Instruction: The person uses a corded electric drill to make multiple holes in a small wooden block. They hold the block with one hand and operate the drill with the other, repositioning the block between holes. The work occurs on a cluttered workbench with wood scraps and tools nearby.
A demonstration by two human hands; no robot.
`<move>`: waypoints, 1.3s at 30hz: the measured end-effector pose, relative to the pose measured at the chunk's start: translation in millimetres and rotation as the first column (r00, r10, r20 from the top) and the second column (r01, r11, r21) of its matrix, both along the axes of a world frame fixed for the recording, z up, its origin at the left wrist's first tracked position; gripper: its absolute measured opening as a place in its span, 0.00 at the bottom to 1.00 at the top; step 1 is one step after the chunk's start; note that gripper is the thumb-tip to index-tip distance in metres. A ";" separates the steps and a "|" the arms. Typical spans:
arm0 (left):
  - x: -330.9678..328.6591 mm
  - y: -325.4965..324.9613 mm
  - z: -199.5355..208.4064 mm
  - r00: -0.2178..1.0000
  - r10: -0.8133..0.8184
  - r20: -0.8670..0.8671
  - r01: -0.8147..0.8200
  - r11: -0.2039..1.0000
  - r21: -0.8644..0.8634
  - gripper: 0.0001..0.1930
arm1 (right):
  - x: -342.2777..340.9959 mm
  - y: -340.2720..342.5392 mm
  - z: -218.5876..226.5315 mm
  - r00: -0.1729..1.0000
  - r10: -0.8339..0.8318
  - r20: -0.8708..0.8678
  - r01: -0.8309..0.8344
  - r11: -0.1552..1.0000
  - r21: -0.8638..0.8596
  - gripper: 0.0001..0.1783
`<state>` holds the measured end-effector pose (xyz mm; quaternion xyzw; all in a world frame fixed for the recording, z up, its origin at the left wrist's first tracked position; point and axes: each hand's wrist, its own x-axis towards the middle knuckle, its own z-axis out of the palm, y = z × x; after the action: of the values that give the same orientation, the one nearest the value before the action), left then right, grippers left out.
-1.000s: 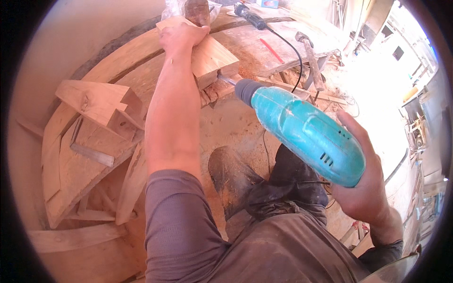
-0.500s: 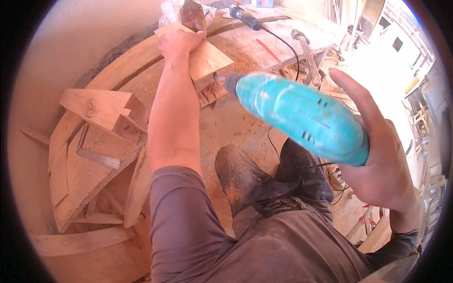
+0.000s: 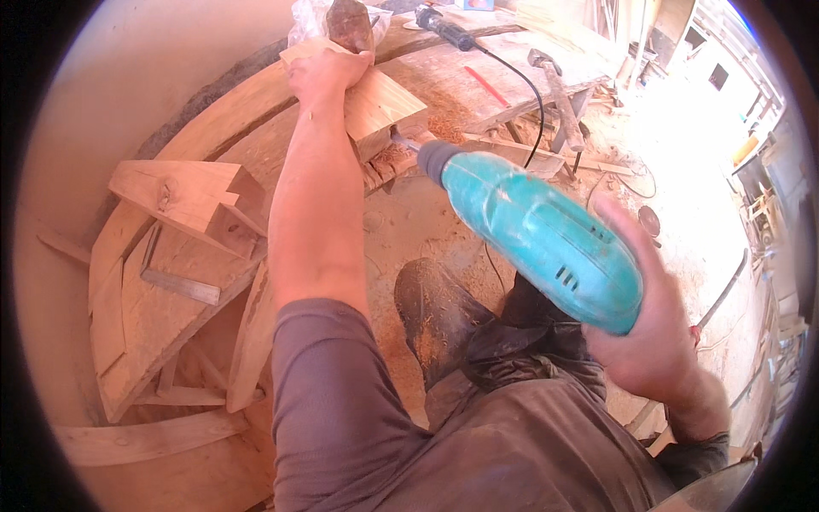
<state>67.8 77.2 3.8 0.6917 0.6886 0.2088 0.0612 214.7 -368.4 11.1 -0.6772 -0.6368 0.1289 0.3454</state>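
My left hand [image 3: 328,72] is closed over the far part of a pale wooden block [image 3: 384,102], pressing it on the workbench [image 3: 294,141]. In my right hand [image 3: 644,328] is a teal power drill [image 3: 546,239], held by its rear end; the grip itself is hidden below the body. The drill's dark chuck [image 3: 437,160] points up and left, and its bit meets the near end face of the block at a dark hole. How deep the bit sits I cannot tell. Wood shavings lie beside the block.
A notched wooden block [image 3: 179,196] and a metal try square [image 3: 181,286] rest on the bench's left part. Farther back lie a corded power tool [image 3: 444,30], a red pencil-like stick [image 3: 486,85] and a hammer [image 3: 554,94]. Plastic-wrapped stuff [image 3: 345,24] stands beyond my left hand.
The drill's rear end and my right hand have moved left and down, so the drill tilts more steeply. My left hand and the block have barely moved.
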 end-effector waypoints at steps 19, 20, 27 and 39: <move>4.2 -3.5 3.8 0.999 0.008 -0.033 -0.009 1.000 -0.013 0.43 | -4.8 -0.4 -178.8 0.895 0.055 -0.442 -0.002 0.993 0.118 0.51; 4.7 -3.6 4.0 0.999 0.010 -0.034 -0.011 1.000 -0.018 0.43 | -7.2 -2.2 -174.4 0.904 0.050 -0.424 -0.005 0.994 0.107 0.52; 3.2 5.1 1.0 0.999 -0.009 -0.033 0.008 0.999 -0.037 0.44 | -8.7 -15.1 -166.2 0.877 0.058 -0.478 -0.013 0.995 0.098 0.54; 2.5 1.3 2.0 0.998 -0.039 -0.044 0.037 0.998 -0.041 0.44 | 6.8 -34.2 -178.5 0.810 0.107 -0.576 0.028 0.975 0.221 0.54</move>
<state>70.3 78.5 5.8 0.7077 0.6806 0.1784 0.0636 221.5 -402.7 -167.4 -0.5491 -0.5241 0.2671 0.5937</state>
